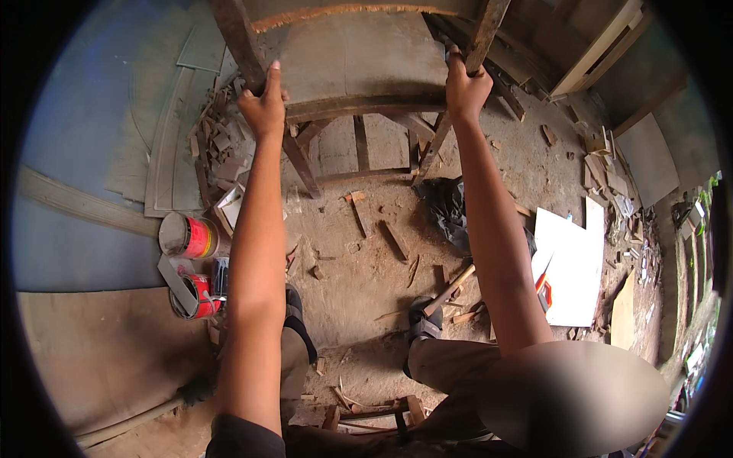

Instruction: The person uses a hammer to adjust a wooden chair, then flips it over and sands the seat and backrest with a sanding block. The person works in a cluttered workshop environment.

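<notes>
A worn wooden chair frame stands in front of me at the top of the view, with dark posts, a curved rail and legs reaching down to the floor. My left hand is closed round its left post, the thumb pointing up along the wood. Closed round the right post at about the same height is my right hand. Both arms are stretched out straight. The frame's upper end runs out of view.
Wood offcuts litter the dirty floor. At the left lie red paint cans. A black plastic bag, a wooden tool handle, a white board and a red-handled saw lie to the right. A low wooden stool is beneath me.
</notes>
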Available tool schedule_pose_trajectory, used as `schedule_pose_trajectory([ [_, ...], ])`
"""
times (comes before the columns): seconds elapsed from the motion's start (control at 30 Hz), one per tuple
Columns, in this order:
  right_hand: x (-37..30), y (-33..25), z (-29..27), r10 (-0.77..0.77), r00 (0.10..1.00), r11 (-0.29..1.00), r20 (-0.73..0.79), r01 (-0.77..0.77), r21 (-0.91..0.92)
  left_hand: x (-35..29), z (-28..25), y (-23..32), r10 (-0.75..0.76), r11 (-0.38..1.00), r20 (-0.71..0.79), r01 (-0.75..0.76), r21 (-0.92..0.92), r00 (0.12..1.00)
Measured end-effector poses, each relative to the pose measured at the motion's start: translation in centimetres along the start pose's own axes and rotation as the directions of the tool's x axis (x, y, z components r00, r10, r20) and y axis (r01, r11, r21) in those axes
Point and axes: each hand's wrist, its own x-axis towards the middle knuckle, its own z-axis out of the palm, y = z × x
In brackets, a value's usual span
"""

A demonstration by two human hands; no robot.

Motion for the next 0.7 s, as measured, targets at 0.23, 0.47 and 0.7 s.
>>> schedule_pose_trajectory([
  [0.23, 0.6, 1.5, 0.1, -0.076, 0.997, 0.995, 0.012, 0.075, 0.069, -0.1, 0.6, -0.9, 0.079, 0.993, -0.068, -0.084, -0.081, 0.995],
  [0.47, 0.3, 1.2, 0.2, -0.06, 0.998, 0.997, -0.009, 0.06, 0.052, 0.3, 0.8, -1.5, 0.074, 0.991, -0.078, -0.082, -0.107, 0.994],
  [0.7, 0.3, 0.3, 1.2, -0.164, 0.985, 0.986, -0.058, 0.162, -0.043, 0.6, 1.1, -1.3, 0.085, 0.996, -0.125, -0.089, -0.019, 0.988],
])
